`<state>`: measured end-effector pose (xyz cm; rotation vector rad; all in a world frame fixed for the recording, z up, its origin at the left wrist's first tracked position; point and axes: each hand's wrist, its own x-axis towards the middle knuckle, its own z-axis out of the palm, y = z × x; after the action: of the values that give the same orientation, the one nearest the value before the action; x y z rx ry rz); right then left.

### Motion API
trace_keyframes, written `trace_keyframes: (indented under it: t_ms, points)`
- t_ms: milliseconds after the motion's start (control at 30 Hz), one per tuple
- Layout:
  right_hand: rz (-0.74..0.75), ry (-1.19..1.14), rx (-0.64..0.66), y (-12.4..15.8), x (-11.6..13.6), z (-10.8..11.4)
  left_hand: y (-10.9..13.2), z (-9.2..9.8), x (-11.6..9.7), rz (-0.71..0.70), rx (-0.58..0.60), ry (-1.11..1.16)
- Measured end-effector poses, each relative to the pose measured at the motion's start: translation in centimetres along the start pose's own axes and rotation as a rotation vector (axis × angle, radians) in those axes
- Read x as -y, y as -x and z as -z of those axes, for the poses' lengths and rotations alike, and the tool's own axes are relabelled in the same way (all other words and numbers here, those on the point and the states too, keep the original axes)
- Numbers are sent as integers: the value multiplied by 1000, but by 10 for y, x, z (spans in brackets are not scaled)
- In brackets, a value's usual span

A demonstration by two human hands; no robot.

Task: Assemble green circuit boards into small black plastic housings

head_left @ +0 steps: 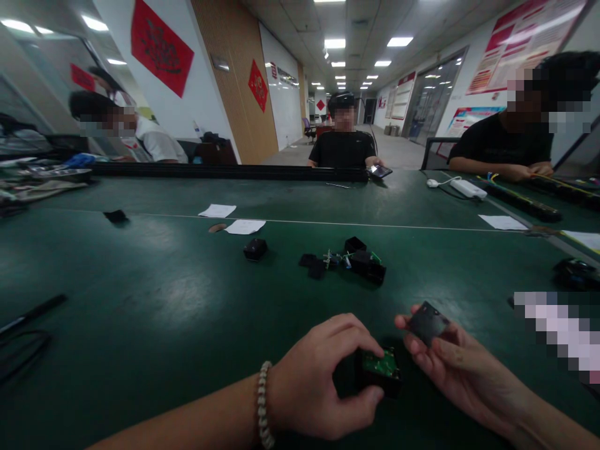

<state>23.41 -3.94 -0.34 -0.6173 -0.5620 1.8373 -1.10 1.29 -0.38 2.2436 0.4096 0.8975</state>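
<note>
Well beyond the open black box (pixel 392 384), a long room (pixel 300 25) runs back under bright lights, and a green tabletop (pixel 173 331) spreads out around the box. Across that surface from the box sits a person in black (pixel 342 149). The two hands are apart: the left hand (pixel 323 375) is clamped on the box, thumb at its near side, index finger at its upper edge; the right hand (pixel 454 359) is just to its right. Farther out from the box lies a cluster of dark casings (pixel 363 261), with a second box (pixel 255 249) beyond and to the left. Smaller is a flat dark plate (pixel 427 323), gripped by the right thumb and fingers. Holding it by its edges seems wise, clear of the exposed green board (pixel 387 362); the left fingertips probably belong on the box's walls, since pressing the board could damage parts.
</note>
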Motion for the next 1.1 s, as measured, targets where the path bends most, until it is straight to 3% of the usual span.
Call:
trace_keyframes:
  t_ms: [467,1100]
  points:
    - [84,359,-241,-3,-10,-1,0,-1,-2,-13,-3,3]
    - [28,340,-306,-4,-11,0,0,-2,-1,-13,-20,-7]
